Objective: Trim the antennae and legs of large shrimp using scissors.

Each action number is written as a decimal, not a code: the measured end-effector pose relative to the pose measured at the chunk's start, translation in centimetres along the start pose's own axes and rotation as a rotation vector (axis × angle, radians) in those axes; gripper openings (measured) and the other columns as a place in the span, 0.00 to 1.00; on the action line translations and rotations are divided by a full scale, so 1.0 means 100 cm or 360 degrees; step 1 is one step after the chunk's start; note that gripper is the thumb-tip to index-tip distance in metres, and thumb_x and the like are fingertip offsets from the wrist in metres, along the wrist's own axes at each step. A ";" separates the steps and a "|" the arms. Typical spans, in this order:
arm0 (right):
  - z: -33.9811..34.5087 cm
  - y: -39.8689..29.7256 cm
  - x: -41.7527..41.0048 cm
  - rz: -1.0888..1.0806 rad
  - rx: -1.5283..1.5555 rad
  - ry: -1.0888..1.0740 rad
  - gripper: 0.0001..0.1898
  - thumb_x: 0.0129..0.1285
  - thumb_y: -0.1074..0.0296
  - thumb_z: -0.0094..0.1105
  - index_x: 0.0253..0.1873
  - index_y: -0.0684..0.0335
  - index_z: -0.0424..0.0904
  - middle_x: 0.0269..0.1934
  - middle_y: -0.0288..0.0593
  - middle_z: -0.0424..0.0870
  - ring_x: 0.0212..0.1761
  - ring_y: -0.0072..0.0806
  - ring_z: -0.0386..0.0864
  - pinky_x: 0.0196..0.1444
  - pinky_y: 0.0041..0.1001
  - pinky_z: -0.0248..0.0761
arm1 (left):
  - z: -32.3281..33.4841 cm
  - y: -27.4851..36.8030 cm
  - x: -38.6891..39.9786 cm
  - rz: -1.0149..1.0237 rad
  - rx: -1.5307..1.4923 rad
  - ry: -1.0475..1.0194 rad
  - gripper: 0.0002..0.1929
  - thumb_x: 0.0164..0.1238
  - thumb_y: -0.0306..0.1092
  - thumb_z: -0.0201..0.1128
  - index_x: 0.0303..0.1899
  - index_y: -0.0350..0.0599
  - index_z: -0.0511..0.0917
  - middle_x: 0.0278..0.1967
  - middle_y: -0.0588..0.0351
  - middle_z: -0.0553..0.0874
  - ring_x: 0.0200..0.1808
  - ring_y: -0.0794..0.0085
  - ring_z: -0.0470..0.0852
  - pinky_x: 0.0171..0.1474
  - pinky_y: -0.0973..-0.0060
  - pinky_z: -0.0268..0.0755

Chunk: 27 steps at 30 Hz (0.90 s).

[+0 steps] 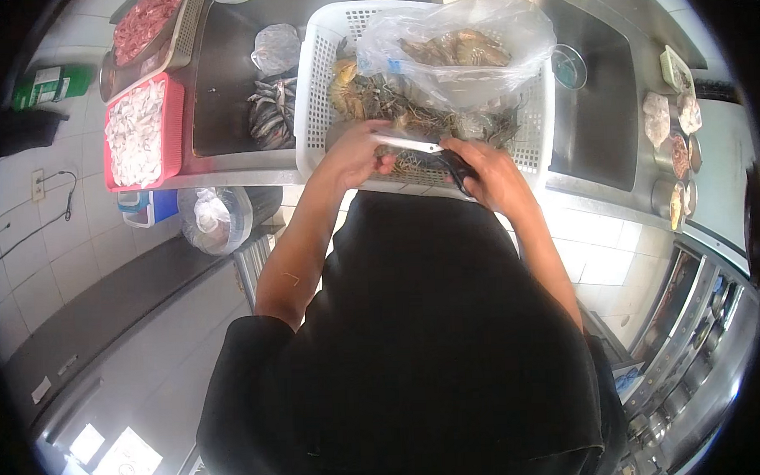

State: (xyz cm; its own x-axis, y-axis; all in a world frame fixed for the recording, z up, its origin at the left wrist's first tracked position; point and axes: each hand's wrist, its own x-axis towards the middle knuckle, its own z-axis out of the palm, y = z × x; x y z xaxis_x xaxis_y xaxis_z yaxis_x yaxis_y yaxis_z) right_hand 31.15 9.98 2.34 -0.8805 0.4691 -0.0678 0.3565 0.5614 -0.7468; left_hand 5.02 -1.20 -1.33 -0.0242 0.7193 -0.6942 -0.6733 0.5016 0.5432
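Shut around the black handles of a pair of scissors (414, 143), my right hand (487, 174) is over the near side of a white plastic basket (315, 92). The steel blades point left, reaching the fingers of my left hand (352, 155). My left fingers are curled, and a blurred greyish-brown patch shows beside them; whether they hold something I cannot tell. Below both hands, raw shrimp (407, 108) with long feelers lie in the basket. A clear plastic bag (462, 87) with more shrimp (458, 49) rests on top of them, towards the far right.
The basket straddles a steel sink (225, 105). Left of it lie small fish (275, 112) and a knotted plastic bag (276, 49). A red basket (174, 138) holds white strips. A glass bowl (568, 66) stands right; filled bowls (667, 196) line the right counter.
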 end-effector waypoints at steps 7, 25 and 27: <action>-0.008 0.005 -0.013 0.0151 -0.0101 0.0033 0.37 0.56 0.83 0.68 0.73 0.56 0.76 0.58 0.56 0.87 0.56 0.61 0.85 0.57 0.51 0.79 | -0.009 0.007 -0.011 -0.0021 0.0108 0.0185 0.16 0.85 0.32 0.60 0.64 0.33 0.78 0.33 0.58 0.79 0.26 0.76 0.74 0.26 0.74 0.66; 0.015 0.042 0.012 0.0392 -0.0387 -0.0027 0.24 0.57 0.78 0.71 0.60 0.65 0.77 0.43 0.63 0.90 0.51 0.61 0.88 0.56 0.54 0.81 | 0.084 0.107 0.065 0.1613 0.2178 0.0121 0.26 0.77 0.28 0.65 0.74 0.53 0.79 0.57 0.48 0.88 0.57 0.52 0.86 0.68 0.59 0.76; 0.020 0.041 0.014 0.0414 -0.0387 -0.0086 0.25 0.58 0.78 0.70 0.61 0.64 0.77 0.42 0.64 0.90 0.50 0.61 0.89 0.55 0.53 0.82 | 0.065 0.098 0.081 0.1509 0.2615 0.0406 0.25 0.74 0.30 0.68 0.71 0.52 0.82 0.53 0.48 0.88 0.56 0.50 0.86 0.66 0.58 0.78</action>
State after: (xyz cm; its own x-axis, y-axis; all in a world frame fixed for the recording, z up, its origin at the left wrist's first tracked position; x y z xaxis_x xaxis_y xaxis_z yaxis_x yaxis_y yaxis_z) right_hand 30.76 11.54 -2.18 -0.7634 0.5845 -0.2748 0.6291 0.5766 -0.5213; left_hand 3.08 12.67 1.44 -0.1057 0.9898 0.0954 0.8806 0.0486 0.4714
